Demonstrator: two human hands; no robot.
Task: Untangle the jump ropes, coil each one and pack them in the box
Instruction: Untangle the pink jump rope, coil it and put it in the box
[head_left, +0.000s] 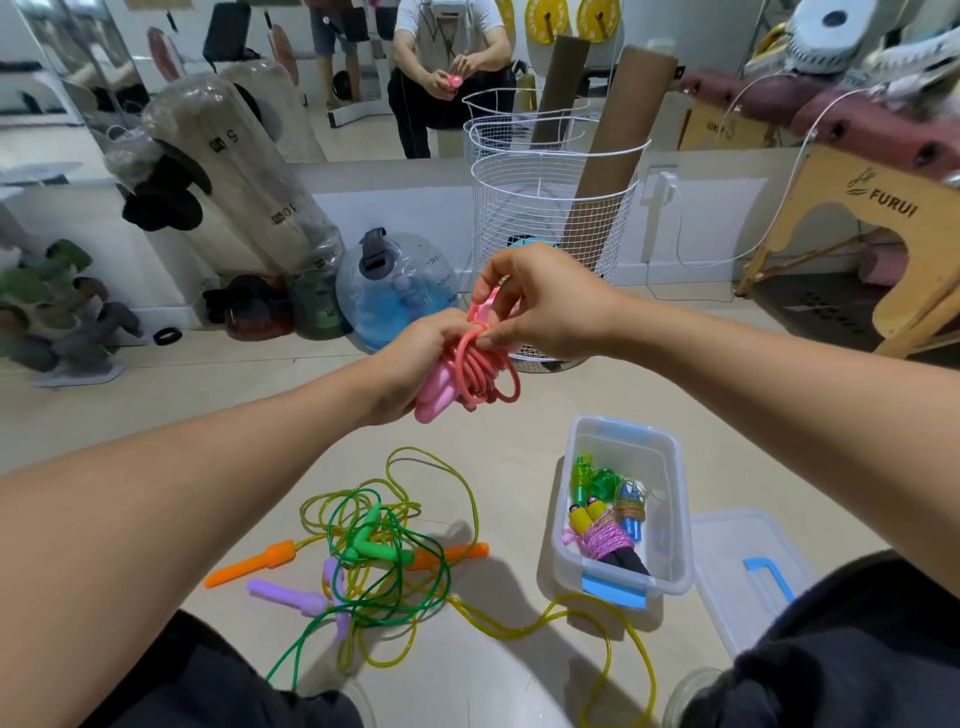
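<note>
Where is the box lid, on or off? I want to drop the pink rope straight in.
Off. The lid lies flat on the floor beside the box, whose open top shows coiled ropes inside.

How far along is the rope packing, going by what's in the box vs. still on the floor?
Partway. Done: the clear box already holds several coiled ropes, including a purple-corded bundle. In hand: the pink rope is coiled, with the left hand holding it and the right hand pinching its wrap. Left: a floor tangle of green and yellow cords with orange, purple and green handles. The lid lies off beside the box.
</note>
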